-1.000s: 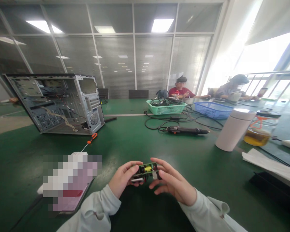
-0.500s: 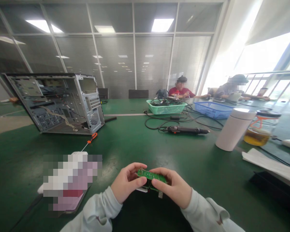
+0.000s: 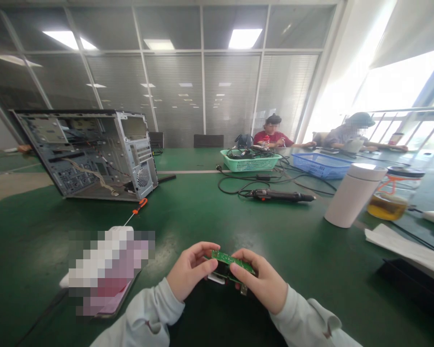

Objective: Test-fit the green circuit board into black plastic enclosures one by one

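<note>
Between my two hands, above the near part of the table, is a small green circuit board [image 3: 224, 257] with darker parts and connectors on its underside. My left hand [image 3: 190, 271] grips its left end, thumb in front and fingers behind. My right hand [image 3: 262, 277] holds the right end in the same way. A small metal connector [image 3: 243, 289] sticks out below the right thumb. The fingers cover much of the board's ends and underside.
An open computer case [image 3: 94, 154] stands at the left, with an orange-handled screwdriver [image 3: 140, 207] before it. An electric screwdriver [image 3: 278, 195] lies ahead near a green basket [image 3: 251, 165] and blue basket [image 3: 320, 166]. A white tumbler [image 3: 354, 195] stands right. Two people sit beyond.
The board has tilted slightly in my hands, its right end lower and more of the parts beneath showing. Both hands keep hold. The whole view has shifted a little.
</note>
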A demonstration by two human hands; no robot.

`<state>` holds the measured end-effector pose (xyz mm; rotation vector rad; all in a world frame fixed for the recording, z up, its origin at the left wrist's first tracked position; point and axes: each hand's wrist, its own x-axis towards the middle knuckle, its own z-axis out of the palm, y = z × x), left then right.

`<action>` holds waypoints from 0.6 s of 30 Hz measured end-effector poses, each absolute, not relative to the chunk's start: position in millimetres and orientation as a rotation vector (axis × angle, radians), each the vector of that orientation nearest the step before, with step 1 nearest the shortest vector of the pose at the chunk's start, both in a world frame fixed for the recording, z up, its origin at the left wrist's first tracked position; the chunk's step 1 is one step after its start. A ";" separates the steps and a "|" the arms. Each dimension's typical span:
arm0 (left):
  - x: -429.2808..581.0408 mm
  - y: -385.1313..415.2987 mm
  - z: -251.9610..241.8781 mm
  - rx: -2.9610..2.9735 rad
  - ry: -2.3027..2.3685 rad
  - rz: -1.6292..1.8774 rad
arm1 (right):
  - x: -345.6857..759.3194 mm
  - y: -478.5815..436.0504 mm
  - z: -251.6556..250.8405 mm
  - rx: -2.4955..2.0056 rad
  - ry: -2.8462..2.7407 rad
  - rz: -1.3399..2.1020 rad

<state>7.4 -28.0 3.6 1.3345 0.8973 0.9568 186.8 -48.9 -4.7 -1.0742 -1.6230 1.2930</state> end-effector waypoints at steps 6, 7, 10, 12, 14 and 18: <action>6.1 -27.0 3.7 1.267 0.918 0.933 | 186.6 -47.3 -7.1 -1.064 -1.544 1.319; 5.9 -26.9 3.6 1.263 0.917 0.931 | 186.1 -47.4 -7.4 -1.071 -1.531 1.306; 5.3 -26.3 3.4 1.283 0.911 0.916 | 185.3 -47.5 -7.9 -1.087 -1.503 1.278; 5.0 -25.5 2.9 1.308 0.899 0.898 | 185.9 -46.8 -8.3 -1.091 -1.500 1.271; 4.8 -24.6 2.2 1.330 0.891 0.885 | 186.8 -45.3 -8.7 -1.083 -1.500 1.294; 4.2 -23.5 1.5 1.301 0.910 0.888 | 188.4 -41.0 -9.6 -1.019 -1.345 1.353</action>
